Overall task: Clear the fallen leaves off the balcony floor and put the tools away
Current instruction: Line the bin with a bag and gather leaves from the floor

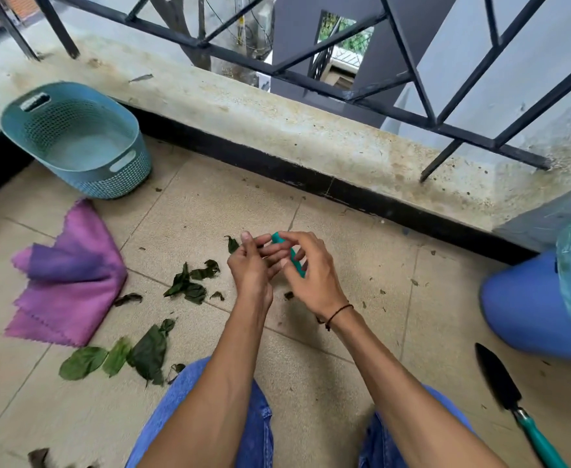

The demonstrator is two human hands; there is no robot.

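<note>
Gripping a teal tool handle (292,256), right hand (306,271) meets left hand (252,270) (curled beside it, grip unclear); leaves (189,285) at nine o'clock.

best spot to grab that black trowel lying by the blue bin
Grip the black-bladed trowel by its teal handle, coming down from above on the person's right. It lies flat on the tiled floor, blade pointing away, handle end nearest and free of the blue plastic bin.

One head-worn wide-angle camera looks steeply down and forward, close over the floor (328,383), toward the railing (412,106).
</note>
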